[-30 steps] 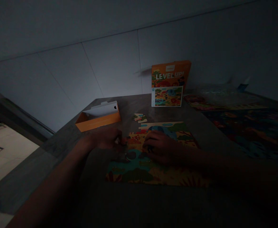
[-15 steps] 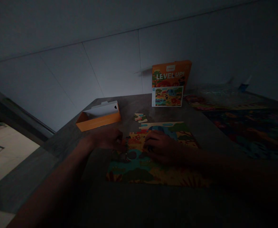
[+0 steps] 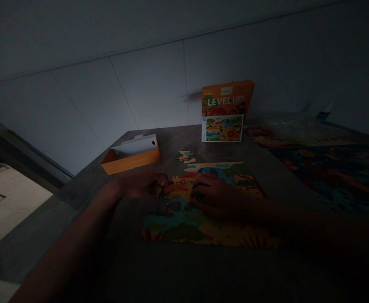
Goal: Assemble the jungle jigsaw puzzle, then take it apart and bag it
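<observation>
In dim light, a partly joined jigsaw puzzle with an animal scene lies on the grey table. At its upper left edge, my left hand is closed, thumb and fingers pinching a small puzzle piece that is mostly hidden and dark. The piece is right against the joined part; whether it is locked in cannot be made out. My right hand rests on the middle of the puzzle with loosely bent fingers apart, holding nothing visible. Beyond the puzzle lie a few loose puzzle pieces.
An open orange box tray sits at the back left. Against the wall, an orange "LEVEL UP!" box stands behind a white-bordered picture card. Another dark, colourful puzzle covers the right side, with clear plastic behind it.
My left hand has shifted slightly right, its fingertips lifting and turning at the puzzle's left edge. My right hand has stayed in place.
</observation>
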`<state>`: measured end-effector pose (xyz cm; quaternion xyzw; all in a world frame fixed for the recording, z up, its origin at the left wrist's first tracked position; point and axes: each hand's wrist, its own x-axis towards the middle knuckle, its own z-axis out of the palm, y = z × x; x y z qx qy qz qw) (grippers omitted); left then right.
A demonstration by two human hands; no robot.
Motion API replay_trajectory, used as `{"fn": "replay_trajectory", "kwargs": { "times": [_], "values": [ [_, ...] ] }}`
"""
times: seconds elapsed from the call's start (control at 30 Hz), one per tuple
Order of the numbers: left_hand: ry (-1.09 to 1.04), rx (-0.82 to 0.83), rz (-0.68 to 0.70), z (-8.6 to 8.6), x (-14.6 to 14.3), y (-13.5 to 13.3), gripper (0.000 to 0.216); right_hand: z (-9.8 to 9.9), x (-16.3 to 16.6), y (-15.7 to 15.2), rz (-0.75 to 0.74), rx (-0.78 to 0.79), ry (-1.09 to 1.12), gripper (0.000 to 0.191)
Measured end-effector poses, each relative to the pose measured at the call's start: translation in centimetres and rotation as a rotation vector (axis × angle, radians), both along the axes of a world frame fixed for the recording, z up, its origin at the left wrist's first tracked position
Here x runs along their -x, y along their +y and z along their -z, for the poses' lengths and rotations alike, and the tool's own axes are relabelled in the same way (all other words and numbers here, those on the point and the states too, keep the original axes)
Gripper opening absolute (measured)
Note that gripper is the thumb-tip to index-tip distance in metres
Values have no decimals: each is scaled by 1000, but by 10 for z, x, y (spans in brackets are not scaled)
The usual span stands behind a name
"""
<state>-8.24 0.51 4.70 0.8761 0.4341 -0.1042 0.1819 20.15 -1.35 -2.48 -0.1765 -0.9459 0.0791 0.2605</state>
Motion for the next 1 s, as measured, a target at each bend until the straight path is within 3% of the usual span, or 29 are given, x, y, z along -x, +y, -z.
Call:
{"fn": "replay_trajectory", "kwargs": {
  "times": [0.1,0.23,0.67,1.0],
  "values": [
    [45,-112,-108,-1,1,1,28,-1,0,-1,4,-7,24,20],
    [125,-150,-267,2,-1,1,58,-3,1,-2,-4,16,21,18],
    [111,-112,-109,2,3,2,52,-3,0,-2,10,32,1,19],
    [69,-135,-119,7,-3,3,44,0,-1,-1,6,13,9,19]
  ]
}}
